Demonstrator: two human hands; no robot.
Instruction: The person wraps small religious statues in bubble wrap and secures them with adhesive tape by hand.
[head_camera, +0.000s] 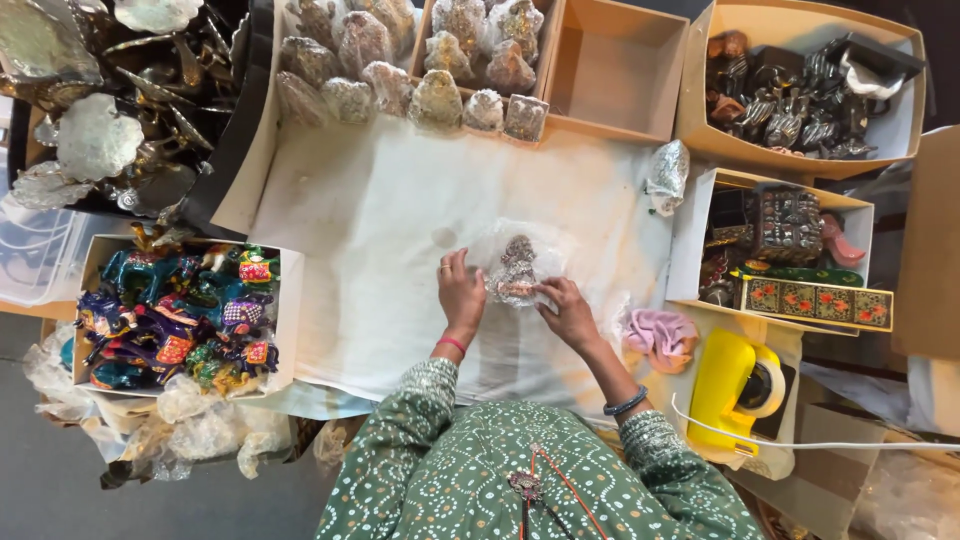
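White cloth (380, 230) covers the table, and mid-cloth a small metallic figurine (517, 268) lies on crinkly clear wrap (545, 245). The left hand (461, 293) and right hand (567, 312) pinch the wrap's edges; thin film could tear, I reckon.

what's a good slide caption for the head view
Both hands, left hand and right hand, wrap a small figurine in clear plastic on white cloth.
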